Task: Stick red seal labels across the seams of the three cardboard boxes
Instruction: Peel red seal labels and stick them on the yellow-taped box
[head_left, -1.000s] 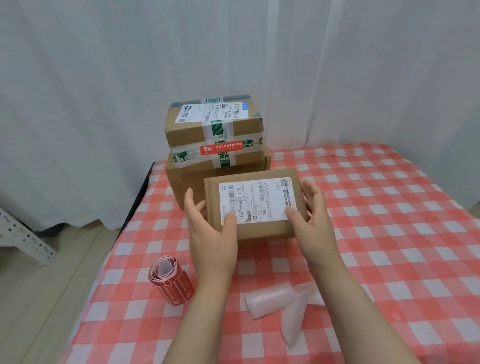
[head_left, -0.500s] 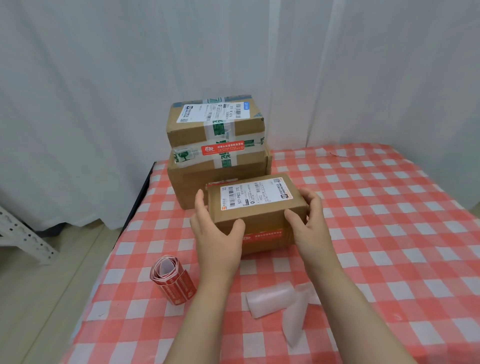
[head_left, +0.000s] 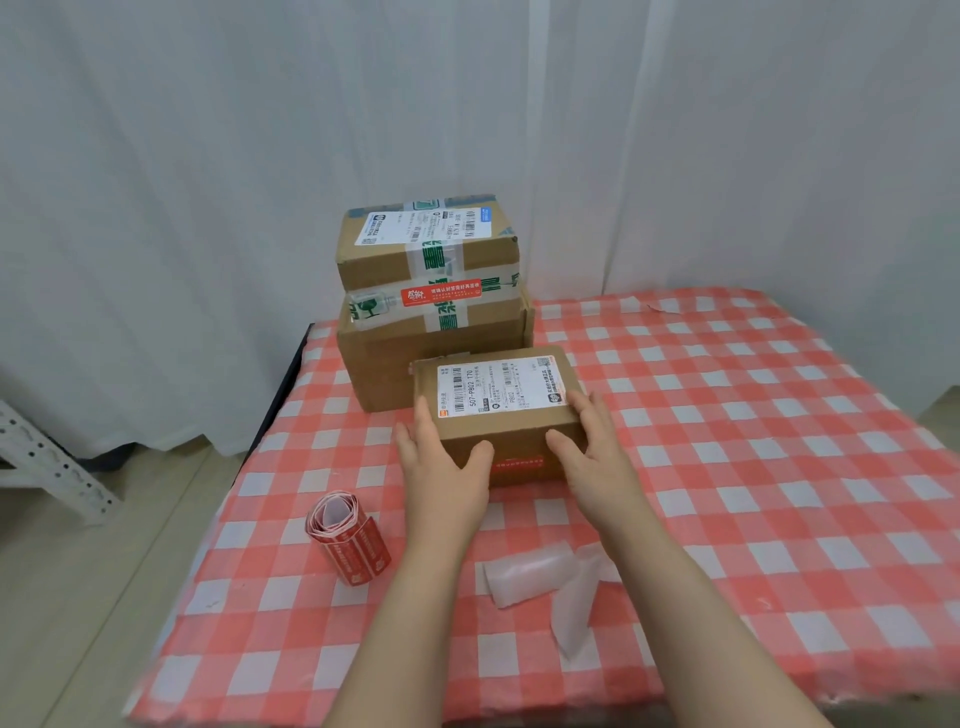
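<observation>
A small cardboard box with a white shipping label on top rests on the checked tablecloth, a red seal label across its near face. My left hand grips its left end and my right hand its right end. Behind it stand two stacked boxes: the lower box and the upper box with green-printed tape and a red seal label along its front seam. A roll of red seal labels lies left of my left forearm.
Peeled white backing strips lie curled near my right forearm. The red-and-white checked table extends to the right. White curtains hang behind. The table's left edge drops to the floor, where a white metal frame stands.
The small box has tipped back from facing me to lying flat on the table, its shipping label now on top and the red seal showing on the near face. Both hands stayed on its ends.
</observation>
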